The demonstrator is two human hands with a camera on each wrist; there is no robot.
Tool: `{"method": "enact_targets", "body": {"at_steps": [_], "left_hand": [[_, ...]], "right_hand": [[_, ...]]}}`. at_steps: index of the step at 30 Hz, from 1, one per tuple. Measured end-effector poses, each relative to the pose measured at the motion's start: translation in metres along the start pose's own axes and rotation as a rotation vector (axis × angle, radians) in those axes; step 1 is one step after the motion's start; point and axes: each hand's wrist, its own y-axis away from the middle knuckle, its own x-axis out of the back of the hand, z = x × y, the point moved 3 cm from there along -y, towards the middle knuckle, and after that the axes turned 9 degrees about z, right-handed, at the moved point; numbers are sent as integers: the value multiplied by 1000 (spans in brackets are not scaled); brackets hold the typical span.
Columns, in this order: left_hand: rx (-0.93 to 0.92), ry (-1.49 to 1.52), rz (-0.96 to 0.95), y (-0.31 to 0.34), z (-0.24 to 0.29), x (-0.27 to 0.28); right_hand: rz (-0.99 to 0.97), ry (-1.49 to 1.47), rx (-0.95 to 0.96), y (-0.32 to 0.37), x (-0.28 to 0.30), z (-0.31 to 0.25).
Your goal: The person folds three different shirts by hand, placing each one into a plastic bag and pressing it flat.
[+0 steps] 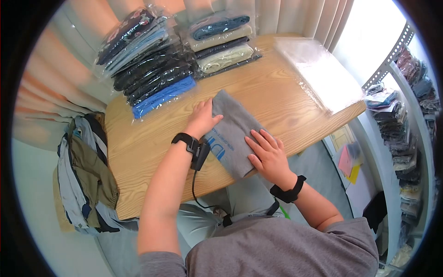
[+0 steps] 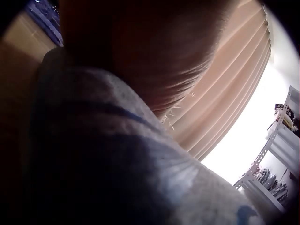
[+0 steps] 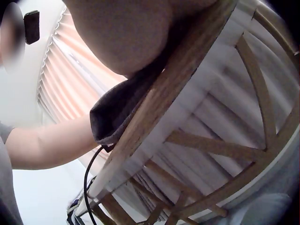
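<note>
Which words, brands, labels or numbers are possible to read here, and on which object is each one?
Small blue line on the grey folded cloth: seems to start with "NEW"; the rest is too blurred.
Large blue letters on the same cloth: I cannot read them surely.
Bagged clothes and shelf stacks: no readable text.

Shelves and bagged garments suggest a stockroom.

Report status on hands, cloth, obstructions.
Left hand touching grey cloth at its edge; right hand spread on top. Cloth folded on table. Bagged stacks beyond, clear of it.
</note>
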Motion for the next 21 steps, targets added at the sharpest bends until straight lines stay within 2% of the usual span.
{"method": "enact_targets", "body": {"at_steps": [2, 3, 5, 6, 8, 10, 12, 13, 15, 16, 17, 18, 19, 20, 21], "left_hand": [[101, 161, -29, 1, -4, 2], [96, 159, -21, 5, -5, 9], [234, 800, -189, 21, -10, 20], [229, 798, -184, 29, -6, 32], [512, 910, -295, 49, -4, 50], [486, 909, -283, 63, -9, 57], [356, 1073, -161, 75, -10, 67], [357, 1068, -153, 84, -5, 78], [159, 1172, 32, 102, 13, 113], [160, 1170, 35, 110, 23, 125], [36, 1084, 161, 118, 34, 141], [-87, 994, 283, 125, 45, 156], [-86, 995, 286, 134, 52, 164], [-203, 644, 288, 143, 61, 171], [-309, 293, 281, 150, 67, 171]], "right_hand": [[-31, -39, -14, 1, 1, 0], [-22, -36, -11, 1, 3, 2], [-90, -153, 53, 1, 7, 5], [-85, -151, 56, 0, 11, 6], [-163, -283, 56, -3, 16, 4], [-123, -286, 97, -6, 22, 1], [-82, -292, 140, -14, 32, -9], [-139, -253, 95, -21, 39, -17], [-193, -216, 54, -34, 39, -27], [-65, -221, 64, -43, 39, -32], [62, -225, 72, -51, 40, -35], [63, -226, 74, -60, 38, -39], [124, -329, 48, -69, 38, -41], [183, -431, 22, -76, 39, -41], [71, -564, -135, -78, 24, -32]]}}
